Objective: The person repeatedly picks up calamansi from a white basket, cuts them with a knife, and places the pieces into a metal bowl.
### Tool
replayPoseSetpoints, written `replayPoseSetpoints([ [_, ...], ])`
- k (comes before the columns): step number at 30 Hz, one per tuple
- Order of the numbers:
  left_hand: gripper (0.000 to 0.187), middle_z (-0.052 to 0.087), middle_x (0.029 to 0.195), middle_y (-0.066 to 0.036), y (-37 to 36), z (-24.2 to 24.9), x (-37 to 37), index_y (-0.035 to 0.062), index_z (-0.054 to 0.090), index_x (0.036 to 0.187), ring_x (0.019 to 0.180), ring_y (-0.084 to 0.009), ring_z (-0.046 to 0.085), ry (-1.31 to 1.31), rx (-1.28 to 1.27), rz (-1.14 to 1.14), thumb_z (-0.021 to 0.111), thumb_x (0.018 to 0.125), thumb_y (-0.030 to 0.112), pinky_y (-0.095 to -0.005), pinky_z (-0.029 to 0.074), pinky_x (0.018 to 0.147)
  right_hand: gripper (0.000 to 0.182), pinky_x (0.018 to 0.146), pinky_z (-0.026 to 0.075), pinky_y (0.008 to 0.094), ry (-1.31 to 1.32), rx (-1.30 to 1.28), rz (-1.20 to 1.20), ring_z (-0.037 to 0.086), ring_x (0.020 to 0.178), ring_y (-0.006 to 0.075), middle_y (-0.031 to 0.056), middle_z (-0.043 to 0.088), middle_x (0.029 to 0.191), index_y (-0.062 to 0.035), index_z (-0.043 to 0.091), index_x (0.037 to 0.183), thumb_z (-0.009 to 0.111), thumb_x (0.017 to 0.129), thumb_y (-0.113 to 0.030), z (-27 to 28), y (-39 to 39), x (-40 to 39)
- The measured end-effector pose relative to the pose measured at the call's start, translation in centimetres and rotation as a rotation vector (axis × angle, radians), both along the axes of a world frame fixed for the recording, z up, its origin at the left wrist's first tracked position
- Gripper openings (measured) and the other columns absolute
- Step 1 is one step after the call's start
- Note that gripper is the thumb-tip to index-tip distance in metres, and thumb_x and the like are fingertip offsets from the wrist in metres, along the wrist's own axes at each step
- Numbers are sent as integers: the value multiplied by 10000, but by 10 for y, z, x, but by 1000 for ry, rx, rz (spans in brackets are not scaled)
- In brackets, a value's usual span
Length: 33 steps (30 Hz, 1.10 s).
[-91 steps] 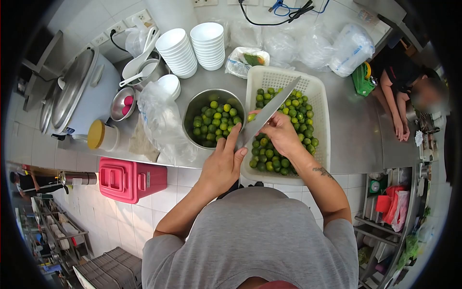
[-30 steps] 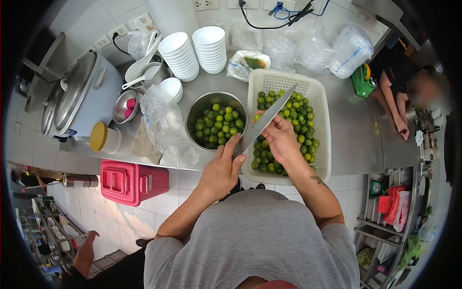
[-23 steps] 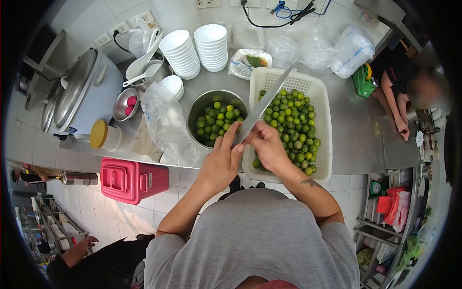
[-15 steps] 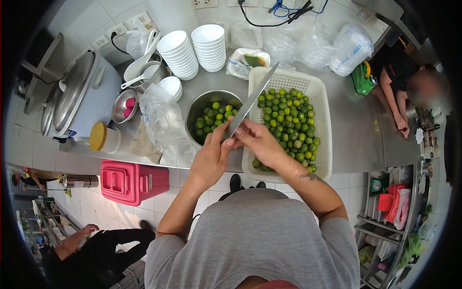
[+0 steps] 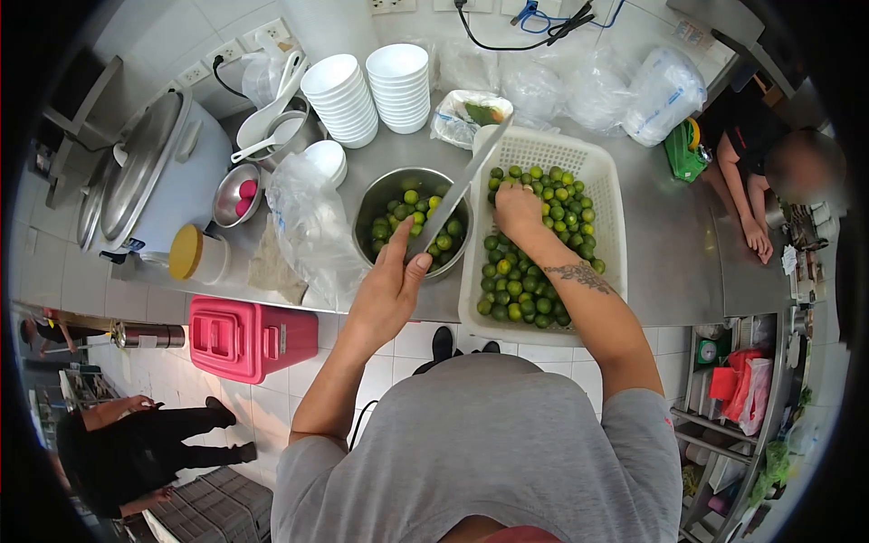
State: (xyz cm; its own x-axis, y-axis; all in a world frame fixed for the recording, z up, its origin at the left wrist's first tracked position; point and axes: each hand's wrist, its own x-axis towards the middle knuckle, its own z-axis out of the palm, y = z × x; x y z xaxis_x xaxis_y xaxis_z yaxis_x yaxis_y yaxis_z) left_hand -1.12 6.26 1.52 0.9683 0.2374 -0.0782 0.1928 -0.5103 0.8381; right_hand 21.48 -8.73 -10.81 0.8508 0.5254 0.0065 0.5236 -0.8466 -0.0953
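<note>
My left hand (image 5: 387,294) holds a long knife (image 5: 460,185) near the base of its blade, beside a steel bowl (image 5: 360,213) of green limes. The blade slants up and right across the bowl's rim, its tip over the corner of a white plastic basket (image 5: 608,195). Inside that basket my right hand (image 5: 520,214) reaches down among many limes (image 5: 520,281). Its fingers are curled and their tips are hidden, so what they hold cannot be made out.
White bowls (image 5: 337,90) stand stacked behind the steel bowl, with a plastic bag (image 5: 312,226) to its left. A small bag (image 5: 462,118) lies behind the basket. One person (image 5: 751,172) is at the right counter; another (image 5: 136,452) stands at lower left, near a pink cooler (image 5: 249,339).
My right hand has left the knife and moved right into the limes in the basket. My left hand has shifted slightly left and down with the knife. The person at lower left has moved.
</note>
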Motion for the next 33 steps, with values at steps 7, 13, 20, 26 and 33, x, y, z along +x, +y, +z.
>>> replayPoseSetpoints([
  [7,583,559,980,-116,-8,-14,-13,69,279,1493,907,-196,528,-88,-82,-49,419,1031,396,-306,418,893,319,770,542,319,1120,1196,-108,646,979,228,129,641,1073,40,572,1210,594,929,-109,45,-44,-7],
  [13,581,437,1386,-301,-20,-7,-10,57,259,1488,1230,-420,499,27,-106,-140,404,1029,383,-410,395,1021,331,846,519,295,1245,1501,-56,642,942,185,87,638,1069,41,540,1265,568,960,-83,77,-62,-58],
  [20,555,485,1321,-281,-35,-10,-7,77,264,1488,1118,-397,564,51,17,-190,399,1031,362,-417,442,960,256,843,514,297,1124,1729,-91,622,925,139,64,648,1048,25,596,1172,606,943,-88,69,-56,-85],
  [26,566,498,1254,-308,-38,-15,-7,79,238,1494,1034,-483,577,-9,82,-214,383,1026,361,-496,488,862,235,835,507,289,1081,1805,-127,617,919,129,50,645,1007,24,597,1164,589,949,-71,61,-49,-92],
  [33,541,460,1356,-264,-46,5,0,110,262,1499,1148,-422,550,161,87,-114,373,1035,365,-429,446,963,193,807,501,278,1003,1690,-61,603,867,118,44,639,972,18,601,1131,566,949,-37,67,-25,-120],
])
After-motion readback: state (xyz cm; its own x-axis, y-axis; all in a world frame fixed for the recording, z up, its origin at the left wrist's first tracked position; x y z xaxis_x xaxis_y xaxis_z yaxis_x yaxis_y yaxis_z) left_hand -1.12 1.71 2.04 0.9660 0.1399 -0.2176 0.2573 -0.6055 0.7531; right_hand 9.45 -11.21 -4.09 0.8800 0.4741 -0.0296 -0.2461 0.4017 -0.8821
